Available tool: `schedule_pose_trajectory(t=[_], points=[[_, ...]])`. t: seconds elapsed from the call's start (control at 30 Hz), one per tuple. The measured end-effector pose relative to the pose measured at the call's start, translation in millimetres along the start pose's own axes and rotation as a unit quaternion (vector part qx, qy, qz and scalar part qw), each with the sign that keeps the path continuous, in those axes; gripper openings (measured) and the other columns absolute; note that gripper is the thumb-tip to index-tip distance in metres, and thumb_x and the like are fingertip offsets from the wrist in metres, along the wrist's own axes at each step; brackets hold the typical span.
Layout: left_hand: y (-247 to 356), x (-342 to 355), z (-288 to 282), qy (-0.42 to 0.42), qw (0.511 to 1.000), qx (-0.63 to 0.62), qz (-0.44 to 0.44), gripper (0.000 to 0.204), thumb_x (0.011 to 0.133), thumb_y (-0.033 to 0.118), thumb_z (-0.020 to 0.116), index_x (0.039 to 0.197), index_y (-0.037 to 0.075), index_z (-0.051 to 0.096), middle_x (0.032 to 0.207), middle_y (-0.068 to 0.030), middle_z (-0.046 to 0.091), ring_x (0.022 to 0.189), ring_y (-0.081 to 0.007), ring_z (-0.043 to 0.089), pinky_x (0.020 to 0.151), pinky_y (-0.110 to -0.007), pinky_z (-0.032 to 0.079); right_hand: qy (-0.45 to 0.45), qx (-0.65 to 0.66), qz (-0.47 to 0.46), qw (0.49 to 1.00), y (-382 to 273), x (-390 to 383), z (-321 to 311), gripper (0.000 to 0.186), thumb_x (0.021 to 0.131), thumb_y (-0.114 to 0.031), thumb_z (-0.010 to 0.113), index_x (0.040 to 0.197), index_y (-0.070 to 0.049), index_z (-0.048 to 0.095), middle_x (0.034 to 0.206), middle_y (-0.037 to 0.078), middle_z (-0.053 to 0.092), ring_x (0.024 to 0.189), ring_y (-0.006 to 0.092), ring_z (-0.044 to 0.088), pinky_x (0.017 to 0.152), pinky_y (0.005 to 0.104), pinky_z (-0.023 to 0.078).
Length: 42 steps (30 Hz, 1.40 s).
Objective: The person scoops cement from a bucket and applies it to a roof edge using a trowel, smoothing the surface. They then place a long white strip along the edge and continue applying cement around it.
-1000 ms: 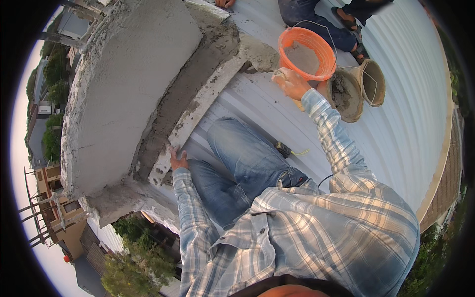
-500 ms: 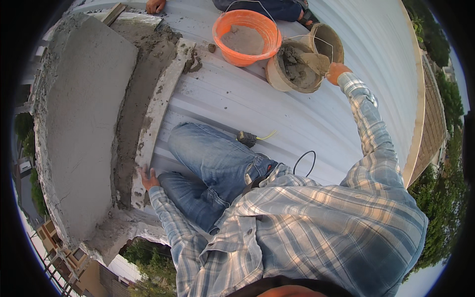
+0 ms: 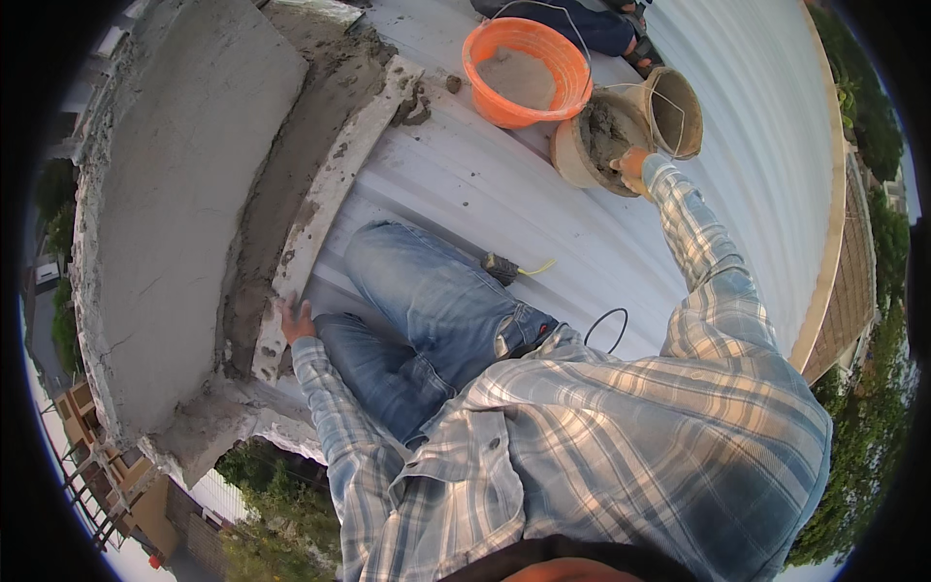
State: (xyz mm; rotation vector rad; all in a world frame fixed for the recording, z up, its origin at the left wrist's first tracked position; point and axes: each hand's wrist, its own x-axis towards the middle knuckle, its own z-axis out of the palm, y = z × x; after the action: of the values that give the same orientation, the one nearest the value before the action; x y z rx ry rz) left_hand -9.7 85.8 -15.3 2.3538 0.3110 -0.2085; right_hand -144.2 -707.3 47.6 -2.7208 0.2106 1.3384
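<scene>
My left hand (image 3: 295,320) rests with fingers apart on the long pale board (image 3: 339,160), which is spattered with mortar and lies beside a wet mortar strip (image 3: 291,165) along the concrete ledge (image 3: 179,213). My right hand (image 3: 635,167) is closed on a trowel at the near bucket (image 3: 572,155) of grey mortar; the blade is mostly hidden in it. Touching this bucket are an orange bucket (image 3: 485,73) with grey material and a second dirty bucket (image 3: 684,121) behind to the right.
Another person's leg and sandaled foot (image 3: 606,29) are beyond the buckets. A small dark object with a yellow cord (image 3: 499,267) and a black loop (image 3: 609,330) lie on the ribbed metal roof (image 3: 465,184) around my legs. Rooftops and trees show past the edges.
My right hand moved from beside the orange bucket to the mortar bucket; the trowel blade, visible half a second ago, has dipped into it. The view has shifted, and the other person's hand left view.
</scene>
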Motion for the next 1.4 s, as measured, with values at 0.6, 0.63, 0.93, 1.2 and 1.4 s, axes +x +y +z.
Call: schedule_pose_trajectory(t=[0.6,0.63,0.93,1.2,1.4], points=[[-10,-15,-9,0.09,0.982,0.158,-0.046,0.054,0.085,0.022,0.076,0.134,0.007,0.057,0.154,-0.0213,0.037,0.141,-0.0339,0.039,0.112,-0.041,0.039,0.226,0.724,0.065,0.649,-70,-111,-10,0.037,0.092,-0.031,0.065,0.115,-0.002,0.062,0.076,0.002,0.055,0.058,0.0101,0.054,0.05,0.0242,0.046],[7,-18,-10,0.088,0.983,0.127,-0.097,0.056,0.086,0.027,0.075,0.134,0.006,0.056,0.154,-0.0205,0.038,0.139,-0.0328,0.041,0.109,-0.041,0.042,0.239,0.69,0.081,0.678,-70,-133,-13,0.034,0.093,-0.031,0.064,0.111,-0.003,0.063,0.075,0.002,0.053,0.058,0.0097,0.053,0.049,0.0237,0.046],[23,-52,-2,0.053,0.958,0.18,-0.216,0.082,0.089,0.05,0.065,0.152,0.012,0.029,0.164,-0.0111,0.012,0.151,-0.0305,0.015,0.12,-0.046,0.026,0.123,0.591,0.035,0.797,-114,-208,-37,0.033,0.098,-0.035,0.06,0.115,-0.006,0.059,0.074,0.002,0.052,0.056,0.0118,0.053,0.046,0.0251,0.046],[45,-58,-13,0.035,0.969,0.142,-0.199,0.082,0.086,0.039,0.069,0.152,0.011,0.029,0.165,-0.0129,0.006,0.152,-0.0318,0.009,0.12,-0.046,0.027,-0.01,0.462,-0.221,0.859,-347,-144,-120,0.036,0.1,-0.027,0.054,0.12,0.003,0.059,0.073,0.002,0.054,0.058,0.0098,0.052,0.051,0.0222,0.042],[37,-67,-17,0.054,0.973,0.115,-0.192,0.077,0.086,0.036,0.07,0.148,0.01,0.034,0.164,-0.0138,0.008,0.151,-0.032,0.011,0.119,-0.046,0.028,0.058,0.168,-0.403,0.898,-571,-74,-169,0.035,0.092,-0.024,0.059,0.113,0.003,0.065,0.076,0.007,0.06,0.07,0.015,0.06,0.066,0.0285,0.048]])
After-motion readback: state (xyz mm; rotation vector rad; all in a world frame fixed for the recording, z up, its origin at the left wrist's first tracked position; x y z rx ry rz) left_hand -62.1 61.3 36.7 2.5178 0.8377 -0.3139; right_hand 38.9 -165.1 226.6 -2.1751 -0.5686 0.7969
